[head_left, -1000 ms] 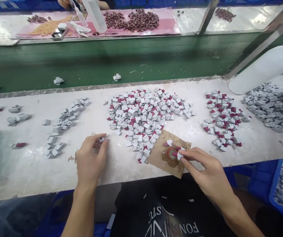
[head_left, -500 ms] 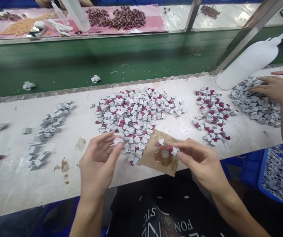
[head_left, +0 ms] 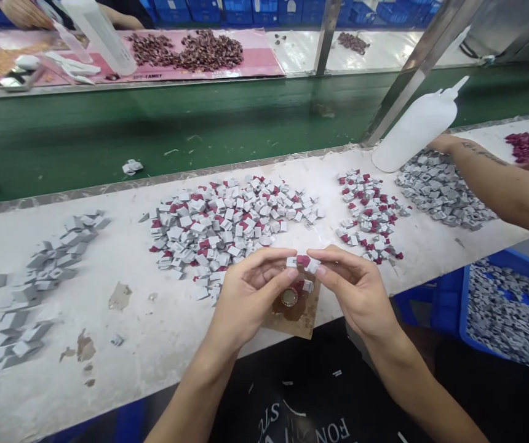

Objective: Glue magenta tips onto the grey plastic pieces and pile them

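My left hand (head_left: 253,289) pinches a small light-grey plastic piece (head_left: 291,262) between thumb and fingertips. Facing it, my right hand (head_left: 361,289) is closed on a small maroon-and-white plastic piece (head_left: 310,264). The two pieces meet end to end; I cannot tell whether they are joined. Just below them lies a brown cardboard sheet (head_left: 309,314), wet around a small round dish (head_left: 289,297). Another maroon-and-white piece (head_left: 307,286) rests by the dish. A big heap of grey and maroon pieces (head_left: 227,215) spreads behind my left hand.
Loose grey pieces (head_left: 56,258) lie at the left. A smaller mixed heap (head_left: 368,212) and a grey heap (head_left: 444,187) sit to the right, near a white squeeze bottle (head_left: 416,132) and a co-worker's arm (head_left: 499,178). Behind runs a green conveyor belt (head_left: 246,117). A blue crate (head_left: 465,307) stands lower right.
My hands have come together, bringing the grey piece against the maroon-and-white one above the cardboard. The view has shifted right. The co-worker's arm reaches farther across the grey heap.
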`<state>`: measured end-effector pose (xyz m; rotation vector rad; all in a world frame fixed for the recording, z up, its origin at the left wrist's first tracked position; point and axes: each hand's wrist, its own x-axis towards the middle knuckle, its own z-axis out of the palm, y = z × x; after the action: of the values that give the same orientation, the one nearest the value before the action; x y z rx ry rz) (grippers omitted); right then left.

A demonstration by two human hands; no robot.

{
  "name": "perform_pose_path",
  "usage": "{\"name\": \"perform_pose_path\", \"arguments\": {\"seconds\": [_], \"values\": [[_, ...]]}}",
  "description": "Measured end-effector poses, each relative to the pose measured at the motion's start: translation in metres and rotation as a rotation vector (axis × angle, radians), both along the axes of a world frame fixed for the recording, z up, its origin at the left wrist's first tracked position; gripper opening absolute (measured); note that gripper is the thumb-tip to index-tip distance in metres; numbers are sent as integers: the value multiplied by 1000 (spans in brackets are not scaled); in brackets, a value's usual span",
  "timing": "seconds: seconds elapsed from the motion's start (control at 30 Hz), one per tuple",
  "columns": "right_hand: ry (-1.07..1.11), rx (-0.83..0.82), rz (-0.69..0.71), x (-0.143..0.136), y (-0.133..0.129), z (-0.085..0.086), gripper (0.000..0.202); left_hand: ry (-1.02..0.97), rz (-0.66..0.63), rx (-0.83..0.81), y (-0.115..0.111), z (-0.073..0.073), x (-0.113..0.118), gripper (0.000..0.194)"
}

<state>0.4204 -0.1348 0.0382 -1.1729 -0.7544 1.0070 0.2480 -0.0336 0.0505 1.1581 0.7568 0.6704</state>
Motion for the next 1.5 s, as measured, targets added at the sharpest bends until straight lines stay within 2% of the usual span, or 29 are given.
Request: {"name": "perform_pose_path", "arguments": {"seconds": [0.13,0.27,0.47,0.63,0.73,0.83,0.93,1.0,1.07,1.17,1.23,1.37,1.43,1.5], "values": [[-81,-9,57,4,1,6,20,16,-14,-2,0,-1,0,16],[-32,-10,118,10,4,12,20,-7,-37,41,5,4,-1,16],[-40,25,89,18,13,20,18,-19,-58,56,17,13,7,17],[-60,20,60,22,12,24,21,-79,-47,-42,17,6,16,17],[-78,-8,78,24,11,23,20,-69,-104,-74,19,2,15,15],[-67,-36,132,26,13,21,16,-22,-178,-59,28,6,12,19],[-53,-67,186,32,22,19,13,61,-230,78,44,16,15,26],[-122,-107,196,43,33,17,20,178,-269,241,63,24,22,25],[-349,-193,115,61,47,13,27,331,-271,393,91,29,34,28],[-860,-406,-189,99,69,4,28,518,-96,549,150,27,56,41],[-1048,-510,-341,123,82,-5,27,597,59,579,197,20,72,49],[-1105,-554,-353,147,98,-24,17,723,178,499,278,1,95,65],[-1106,-542,-344,149,102,-29,14,764,199,457,301,-7,100,66],[-1082,-513,-339,146,103,-29,13,777,206,438,312,-13,101,66]]}}
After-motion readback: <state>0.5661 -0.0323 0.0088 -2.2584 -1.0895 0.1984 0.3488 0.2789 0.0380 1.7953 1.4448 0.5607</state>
